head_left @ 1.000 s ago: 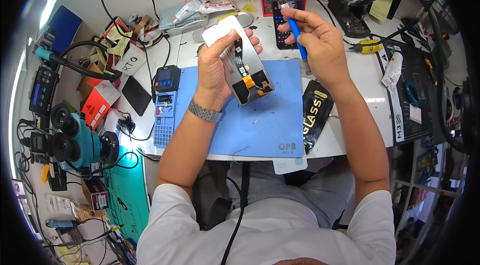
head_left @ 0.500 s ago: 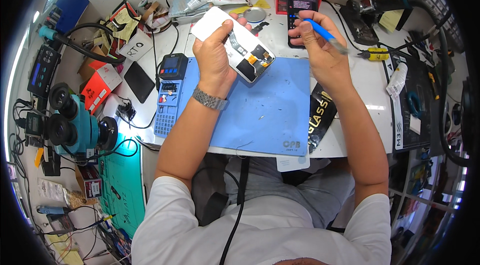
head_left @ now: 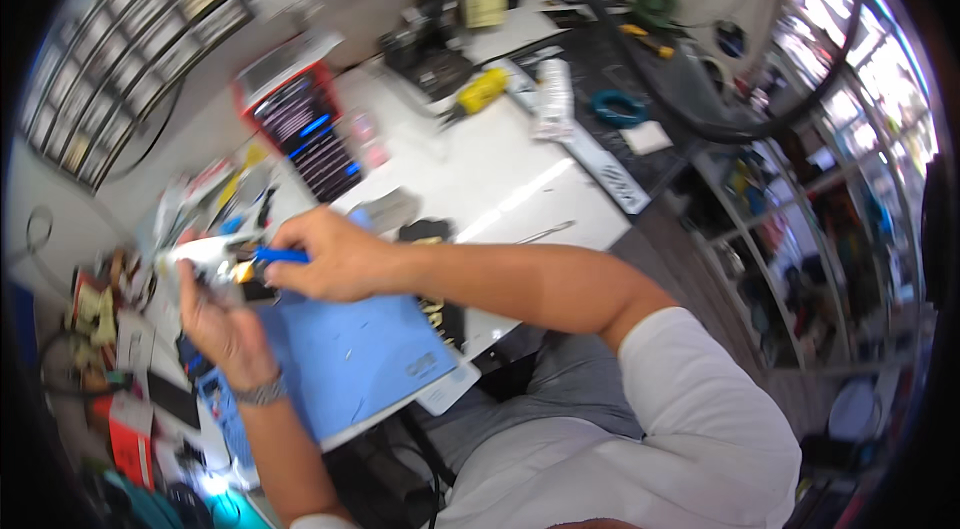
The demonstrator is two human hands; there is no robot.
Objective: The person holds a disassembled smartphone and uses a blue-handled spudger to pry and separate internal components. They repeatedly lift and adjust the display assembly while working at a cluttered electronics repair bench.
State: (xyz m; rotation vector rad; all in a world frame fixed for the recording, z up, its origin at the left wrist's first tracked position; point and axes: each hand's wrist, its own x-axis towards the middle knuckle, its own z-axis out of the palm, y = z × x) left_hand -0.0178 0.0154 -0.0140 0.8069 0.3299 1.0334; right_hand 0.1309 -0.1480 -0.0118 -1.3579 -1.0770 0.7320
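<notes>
- Holding the phone (head_left: 212, 257) up off the blue mat (head_left: 350, 354), your left hand (head_left: 215, 314) closes around its lower end so the open back faces you; the picture is blurred, so fine parts are unclear
- your right hand (head_left: 335, 254) pinches the blue tool (head_left: 280, 255), tip at the phone's opened side
- the red screwdriver rack (head_left: 305, 129) stands behind, on the white bench (head_left: 500, 179)

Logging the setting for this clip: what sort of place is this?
Probably an electronics repair bench: a blue work mat, a red rack of small tools, and an opened flat device in the left hand.
</notes>
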